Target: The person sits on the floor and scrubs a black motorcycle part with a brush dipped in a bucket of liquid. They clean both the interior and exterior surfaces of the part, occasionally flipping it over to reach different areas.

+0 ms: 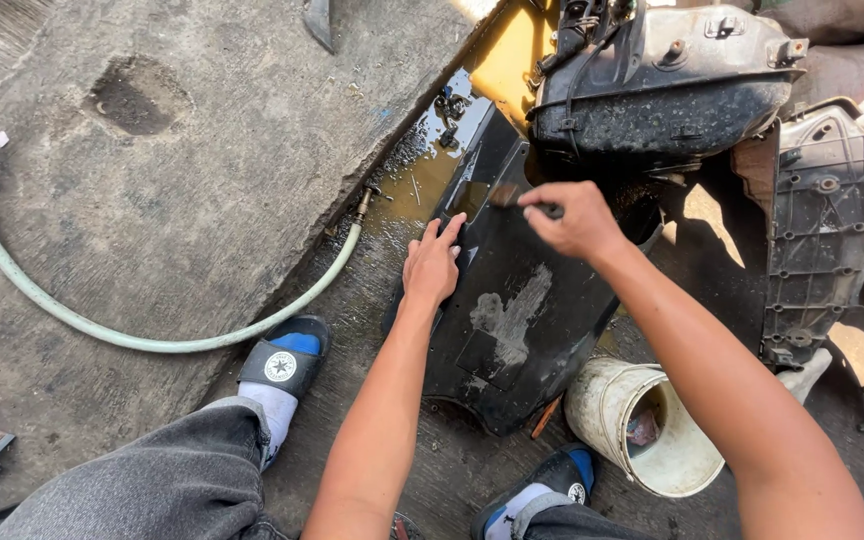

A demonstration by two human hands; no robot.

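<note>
Hands: left (433, 266) flat on glossy black panel (512, 310), right (574, 218) gripping brush (512, 195)

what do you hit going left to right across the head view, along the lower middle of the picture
pale green hose → sandalled foot with white sock → left hand flat on the black plastic panel → right hand pinching a small dark tool → white bucket → grey ribbed plastic cover
</note>
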